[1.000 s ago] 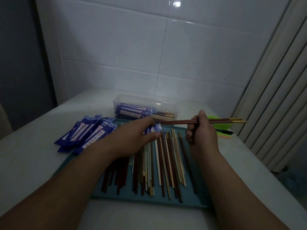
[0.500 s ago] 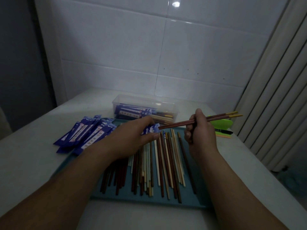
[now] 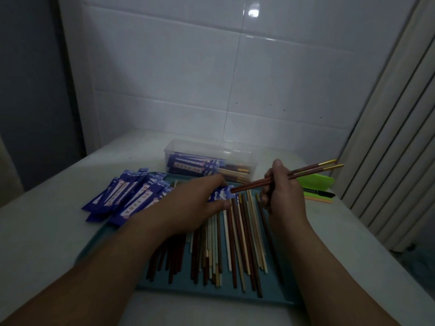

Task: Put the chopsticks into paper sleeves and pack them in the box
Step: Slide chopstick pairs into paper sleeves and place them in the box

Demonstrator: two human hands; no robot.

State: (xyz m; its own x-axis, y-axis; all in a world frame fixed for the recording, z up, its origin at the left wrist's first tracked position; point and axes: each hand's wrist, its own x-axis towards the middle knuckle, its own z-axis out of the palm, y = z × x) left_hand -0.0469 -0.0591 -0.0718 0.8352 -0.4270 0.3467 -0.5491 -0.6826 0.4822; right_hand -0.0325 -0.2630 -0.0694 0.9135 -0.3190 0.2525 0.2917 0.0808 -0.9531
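A: Where was the pair of chopsticks (image 3: 249, 185)?

B: Over the tray's 12 o'clock end, tilted. The gold ends were raised toward 2 o'clock and the narrow tips were right at the mouth of the paper sleeve (image 3: 222, 194). Whether they had entered it, I couldn't tell.

A: And the grips?

B: The right hand (image 3: 281, 191) had its grip clamped round the pair near mid-length. The left hand (image 3: 195, 203) pinched the sleeve between thumb and fingers, low over the loose chopsticks (image 3: 235, 243).

A: What worried you?

B: The mouth, mostly. That left grip seemed to press the paper flat, so a tip could have caught the edge and creased or torn it. If the two tips weren't level, one might have gone in while the other slid outside.

A: Anything further out?

B: A hard push could have driven the left hand down into the loose sticks on the teal tray (image 3: 235, 292) and scattered them. The box (image 3: 211, 147) at 12 o'clock held sleeved pairs. Carrying a half-seated pair to it could have let the sticks slip out. The spare sleeves (image 3: 131, 196) at 10 o'clock spilled over the tray's edge onto the tabletop (image 3: 47, 231), and a brushing forearm might have knocked them askew. The dim light wouldn't have helped the aim.
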